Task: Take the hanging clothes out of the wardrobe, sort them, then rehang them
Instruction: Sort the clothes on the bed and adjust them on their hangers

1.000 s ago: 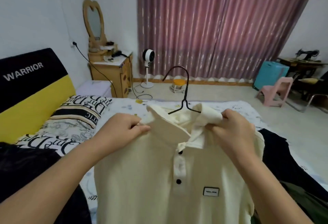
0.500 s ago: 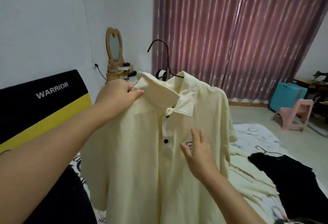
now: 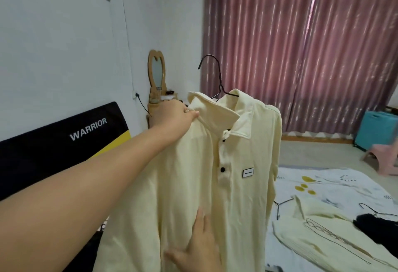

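Left hand (image 3: pixel 172 113) grips the cream polo shirt (image 3: pixel 193 185) at its collar shoulder, holding it up on its black hanger (image 3: pixel 217 78) above the bed (image 3: pixel 344 185), while the right hand (image 3: pixel 198 248) presses flat-fingered against its front.

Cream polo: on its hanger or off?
On. The black hanger sits inside the cream polo's collar, hook above; left hand grips the shoulder.
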Motion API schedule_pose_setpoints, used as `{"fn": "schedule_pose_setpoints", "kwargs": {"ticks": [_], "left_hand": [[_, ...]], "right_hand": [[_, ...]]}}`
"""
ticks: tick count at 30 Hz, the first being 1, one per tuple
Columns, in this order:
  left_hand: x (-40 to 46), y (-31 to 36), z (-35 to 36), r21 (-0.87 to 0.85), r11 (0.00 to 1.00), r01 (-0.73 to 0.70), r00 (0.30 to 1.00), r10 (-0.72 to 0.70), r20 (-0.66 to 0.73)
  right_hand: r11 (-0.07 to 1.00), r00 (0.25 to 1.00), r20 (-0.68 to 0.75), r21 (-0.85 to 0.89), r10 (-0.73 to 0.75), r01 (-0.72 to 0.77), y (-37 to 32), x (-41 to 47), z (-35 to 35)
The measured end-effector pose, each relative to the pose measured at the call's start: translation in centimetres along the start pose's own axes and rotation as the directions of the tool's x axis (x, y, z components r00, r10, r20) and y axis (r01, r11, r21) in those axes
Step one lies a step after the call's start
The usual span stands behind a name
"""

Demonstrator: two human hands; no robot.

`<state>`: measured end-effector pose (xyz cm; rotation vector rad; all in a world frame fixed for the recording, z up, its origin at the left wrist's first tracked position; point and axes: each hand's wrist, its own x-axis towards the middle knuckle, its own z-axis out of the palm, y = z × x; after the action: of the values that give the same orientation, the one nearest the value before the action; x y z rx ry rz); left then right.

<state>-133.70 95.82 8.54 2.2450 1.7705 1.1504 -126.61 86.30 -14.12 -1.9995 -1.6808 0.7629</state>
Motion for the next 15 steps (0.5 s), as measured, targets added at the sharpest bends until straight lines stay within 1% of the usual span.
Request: {"fn": "schedule_pose_setpoints", "kwargs": {"ticks": [3, 6, 8, 12, 15], "left_hand": [[3.4, -4.1, 0.4, -0.010, 1.000, -0.020, 1.000, 0.020, 0.002], [6.2, -8.3, 1.1, -0.026, 0.999, -0.041, 0.999, 0.041, -0.016], [7.9, -11.3, 1.7, -0.030, 0.999, -0.036, 0.999, 0.035, -0.030], [11.2, -18.2, 3.7, -0.059, 0.998, 0.013, 0.998, -0.017, -0.062], [13.5, -23.4, 5.3, -0.028, 0.998, 0.056, 0.993, -0.059, -0.105]], "right_hand": [[0.990, 0.993, -0.045, -0.079, 0.110, -0.113, -2.4, 4.4, 3.3], [0.980, 0.987, -0.045, -0.119, 0.155, -0.159, -2.0, 8.3, 6.1], [0.979, 0.979, -0.063, -0.050, 0.195, -0.198, -0.9, 10.4, 7.8], [0.919, 0.920, -0.050, 0.104, 0.388, -0.381, 0.7, 14.8, 10.4], [0.887, 0.889, -0.136, 0.229, 0.438, -0.402, 0.4, 18.2, 10.5]]}}
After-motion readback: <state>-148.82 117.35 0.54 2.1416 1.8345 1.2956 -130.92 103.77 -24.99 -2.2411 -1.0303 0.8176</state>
